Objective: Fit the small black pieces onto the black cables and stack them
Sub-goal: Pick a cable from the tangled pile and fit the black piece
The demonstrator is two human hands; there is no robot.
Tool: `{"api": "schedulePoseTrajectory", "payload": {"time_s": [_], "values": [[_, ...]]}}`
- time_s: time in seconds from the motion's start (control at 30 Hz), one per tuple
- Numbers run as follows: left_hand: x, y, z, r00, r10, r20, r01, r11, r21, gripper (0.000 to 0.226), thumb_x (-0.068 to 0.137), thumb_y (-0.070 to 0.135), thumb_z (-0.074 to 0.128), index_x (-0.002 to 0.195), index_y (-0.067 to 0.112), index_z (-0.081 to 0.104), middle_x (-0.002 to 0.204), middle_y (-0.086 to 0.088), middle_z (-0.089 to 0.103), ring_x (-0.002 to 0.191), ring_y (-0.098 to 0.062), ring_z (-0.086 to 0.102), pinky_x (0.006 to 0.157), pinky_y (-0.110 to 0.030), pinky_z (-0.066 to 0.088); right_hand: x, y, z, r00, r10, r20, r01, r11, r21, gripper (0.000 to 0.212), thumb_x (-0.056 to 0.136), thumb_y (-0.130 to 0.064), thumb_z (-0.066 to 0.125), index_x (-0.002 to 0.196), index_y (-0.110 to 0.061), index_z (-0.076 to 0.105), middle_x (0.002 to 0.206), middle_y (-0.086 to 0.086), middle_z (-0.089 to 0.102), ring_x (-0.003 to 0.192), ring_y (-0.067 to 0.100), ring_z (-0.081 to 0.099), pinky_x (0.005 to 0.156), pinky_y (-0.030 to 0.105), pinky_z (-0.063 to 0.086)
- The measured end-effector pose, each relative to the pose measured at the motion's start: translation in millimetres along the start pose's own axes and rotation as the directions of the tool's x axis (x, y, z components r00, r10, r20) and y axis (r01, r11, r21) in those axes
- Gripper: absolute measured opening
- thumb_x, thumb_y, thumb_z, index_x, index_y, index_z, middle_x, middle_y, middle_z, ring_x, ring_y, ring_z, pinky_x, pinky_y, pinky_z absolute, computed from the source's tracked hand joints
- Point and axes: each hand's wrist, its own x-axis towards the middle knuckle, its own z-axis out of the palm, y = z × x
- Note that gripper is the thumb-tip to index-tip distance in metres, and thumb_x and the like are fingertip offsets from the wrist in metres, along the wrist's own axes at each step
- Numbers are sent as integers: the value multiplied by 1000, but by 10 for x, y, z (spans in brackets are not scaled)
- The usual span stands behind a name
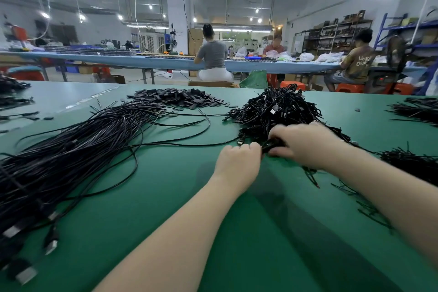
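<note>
A heap of small black pieces (176, 98) lies at the far middle of the green table (166, 197). Long loose black cables (78, 144) fan across the left side, with metal plug ends near the lower left edge. A tangled stack of black cables (277, 111) sits right of centre. At its near edge my right hand (305, 144) grips a black cable end (272, 144). My left hand (237, 163) is curled right beside it, fingertips at the same cable end; what they pinch is hidden.
Short black cable bundles (412, 166) lie at the right edge, more (417, 110) at the far right and others (11, 92) at the far left. Beyond the table, people sit at a long blue bench (166, 61) with orange stools.
</note>
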Motion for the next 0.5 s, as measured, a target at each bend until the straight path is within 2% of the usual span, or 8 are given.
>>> {"api": "schedulePoseTrajectory", "payload": {"time_s": [0.03, 0.1, 0.17, 0.23, 0.3, 0.37, 0.43, 0.5], "values": [[1, -27, 51, 997, -67, 49, 71, 992, -99, 11, 99, 24, 43, 92, 16, 44, 88, -2, 65, 73, -27, 63, 58, -32, 26, -13, 137, -51, 998, 62, -17, -62, 998, -2, 53, 89, -64, 42, 129, -30, 40, 111, -4, 63, 98, 19, 63, 72, 33, 43], [-19, -145, 111, 970, -221, 103, 243, 914, -326, 22, 104, 31, 28, 88, 18, 34, 82, -1, 57, 67, -29, 52, 59, -34, 26, -90, 420, -128, 971, 219, 100, -207, 971, -116, 62, 86, -66, 47, 134, -29, 40, 118, -4, 61, 104, 19, 61, 70, 32, 43], [-34, -247, 109, 921, -354, 161, 386, 781, -491, 31, 104, 38, 24, 83, 17, 35, 73, 3, 48, 64, -27, 45, 60, -35, 30, -211, 612, -100, 884, 339, 323, -255, 927, -277, 51, 86, -65, 51, 121, -28, 55, 111, -9, 63, 102, 16, 60, 76, 32, 41], [-5, -289, 94, 881, -425, 207, 456, 649, -609, 36, 103, 40, 24, 77, 18, 36, 71, 3, 48, 66, -24, 48, 60, -35, 33, -365, 681, 24, 804, 366, 470, -227, 918, -327, 38, 85, -60, 55, 103, -27, 63, 96, -12, 62, 94, 14, 60, 79, 30, 41], [17, -273, 67, 879, -436, 195, 451, 624, -638, 38, 103, 40, 25, 73, 20, 36, 71, 2, 51, 63, -19, 48, 57, -34, 32, -495, 708, 135, 815, 356, 458, -221, 920, -323, 26, 87, -50, 57, 98, -27, 63, 93, -12, 61, 90, 15, 62, 76, 27, 45], [11, -246, 51, 891, -413, 188, 429, 631, -646, 38, 102, 40, 27, 72, 19, 36, 70, 0, 52, 61, -17, 47, 54, -33, 30, -565, 752, 219, 888, 315, 336, -185, 912, -365, 8, 90, -29, 55, 94, -27, 62, 89, -12, 62, 83, 15, 64, 70, 24, 50], [1, -236, 48, 900, -389, 199, 414, 616, -670, 38, 102, 40, 28, 71, 18, 35, 67, 1, 51, 59, -18, 45, 52, -32, 29, -568, 800, 274, 929, 286, 236, -168, 891, -421, 15, 90, -15, 50, 89, -26, 60, 86, -12, 63, 77, 14, 65, 57, 22, 46], [-7, -233, 41, 901, -374, 220, 413, 581, -702, 39, 102, 39, 30, 69, 18, 34, 65, 2, 48, 58, -18, 41, 53, -33, 29, -538, 845, 304, 925, 302, 229, -182, 885, -429, 18, 90, -12, 45, 88, -23, 60, 84, -10, 62, 75, 14, 64, 49, 23, 36]]}}
